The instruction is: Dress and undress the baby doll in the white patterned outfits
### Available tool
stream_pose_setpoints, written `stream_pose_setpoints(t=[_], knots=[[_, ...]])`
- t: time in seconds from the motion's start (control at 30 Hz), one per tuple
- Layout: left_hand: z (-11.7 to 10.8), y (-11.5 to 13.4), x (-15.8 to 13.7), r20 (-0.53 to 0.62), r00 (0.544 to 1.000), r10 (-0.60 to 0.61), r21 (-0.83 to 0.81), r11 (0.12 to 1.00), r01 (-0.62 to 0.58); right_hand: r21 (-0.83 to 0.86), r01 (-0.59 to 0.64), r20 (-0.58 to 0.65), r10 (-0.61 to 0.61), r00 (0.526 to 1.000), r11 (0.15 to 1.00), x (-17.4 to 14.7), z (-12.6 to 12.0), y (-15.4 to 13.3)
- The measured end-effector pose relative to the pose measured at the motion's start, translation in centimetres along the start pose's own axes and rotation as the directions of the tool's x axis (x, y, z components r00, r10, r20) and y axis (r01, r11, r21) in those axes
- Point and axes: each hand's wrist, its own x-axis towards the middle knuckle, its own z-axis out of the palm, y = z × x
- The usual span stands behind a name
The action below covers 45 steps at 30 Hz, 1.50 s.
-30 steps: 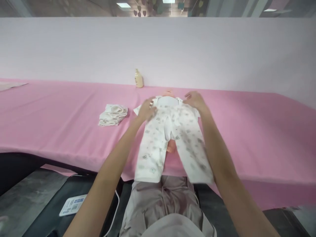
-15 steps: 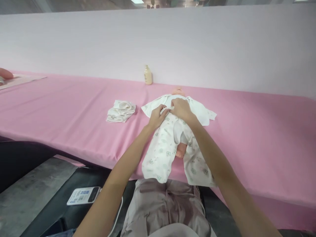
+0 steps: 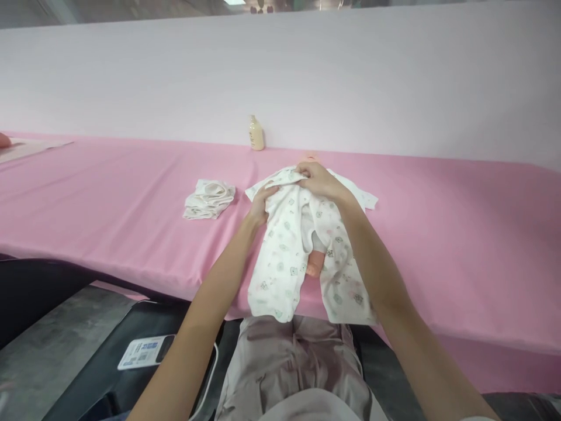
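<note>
A baby doll [image 3: 315, 266] lies on its back on the pink-covered table, its head toward the wall and mostly hidden. Over it is a white printed baby garment [image 3: 280, 263], with two legs spread toward me and sleeves out to the sides. My right hand [image 3: 321, 180] pinches the garment's upper edge over the doll's chest. At the garment's left side, my left hand [image 3: 262, 204] grips the cloth, thumb on top and the other fingers partly hidden beneath. Between the garment legs, a bare doll leg shows below a pale inner layer.
A folded white cloth [image 3: 209, 200] rests on the pink table cover [image 3: 131, 199] to the left. By the wall stands a cream bottle [image 3: 256, 134]. A white card or device [image 3: 142, 352] lies on a black seat below the table. Another pale cloth [image 3: 30, 149] is far left.
The garment's front has been drawn up over the doll's chest, covering the white layer there. My left hand has shifted left and slightly down; my right hand has moved slightly up.
</note>
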Motion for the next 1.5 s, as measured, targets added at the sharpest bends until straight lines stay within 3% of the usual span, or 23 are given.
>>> stream_pose_setpoints(t=[0.1,0.17,0.27,0.37,0.43,0.57,0.67,0.8,0.9,1.0,1.07,1.2,1.27,1.4,1.5], knots=[[-0.3,-0.2,-0.3,0.151,0.974,-0.170,0.198,0.970,0.139,0.038,-0.020,-0.140,0.025,0.990,0.999,0.2,-0.2,0.3],[-0.3,-0.3,-0.4,0.187,0.949,-0.252,0.275,0.941,0.196,0.053,-0.082,-0.132,0.089,0.987,0.995,0.1,-0.3,0.3],[-0.3,-0.3,-0.3,0.154,0.971,-0.183,0.142,0.977,0.162,-0.049,-0.149,0.044,0.152,0.987,0.988,-0.4,-0.4,-0.3],[-0.4,-0.2,-0.1,0.157,0.977,-0.142,-0.039,0.988,0.150,-0.211,-0.152,0.294,0.211,0.932,0.966,-1.1,-0.3,-1.3],[-0.5,-0.2,-0.1,0.174,0.971,-0.164,-0.056,0.983,0.176,-0.285,-0.126,0.337,0.223,0.915,0.950,-1.2,-0.2,-1.6],[-0.5,-0.2,-0.7,0.218,0.917,-0.332,0.123,0.942,0.312,-0.278,-0.062,0.167,0.112,0.980,0.959,-0.7,0.1,-0.7],[-0.2,-0.3,-0.9,0.240,0.872,-0.428,0.176,0.902,0.394,-0.198,-0.066,0.049,0.077,0.996,0.978,-0.2,0.3,0.3],[0.1,-0.2,-0.3,0.171,0.944,-0.281,-0.019,0.957,0.288,0.000,-0.111,0.035,0.111,0.993,0.994,-0.2,0.7,0.3],[0.3,-0.3,0.2,0.122,0.963,-0.241,-0.104,0.962,0.254,0.062,-0.195,0.186,0.181,0.966,0.979,-0.8,0.5,-0.5],[0.3,-0.2,0.0,0.104,0.953,-0.285,-0.088,0.952,0.294,-0.005,-0.173,0.325,0.165,0.931,0.985,-1.0,0.0,-0.8],[0.4,-0.2,-0.4,0.095,0.947,-0.307,-0.047,0.949,0.312,-0.004,-0.147,0.271,0.143,0.952,0.989,-0.8,-0.3,-0.4],[0.6,0.1,-1.2,0.164,0.929,-0.332,0.070,0.943,0.324,0.123,-0.154,0.047,0.150,0.988,0.980,-0.4,-0.6,0.6],[0.6,0.2,-1.1,0.177,0.940,-0.293,0.059,0.956,0.287,0.081,-0.165,0.080,0.159,0.984,0.983,-0.4,-0.5,0.8],[0.3,-0.1,-0.3,0.103,0.964,-0.244,-0.078,0.965,0.252,-0.167,-0.203,0.147,0.228,0.962,0.965,-0.5,0.0,0.7],[0.2,-0.4,0.0,0.111,0.958,-0.264,-0.108,0.955,0.275,-0.040,-0.245,0.113,0.248,0.962,0.969,-0.4,0.4,0.5]])
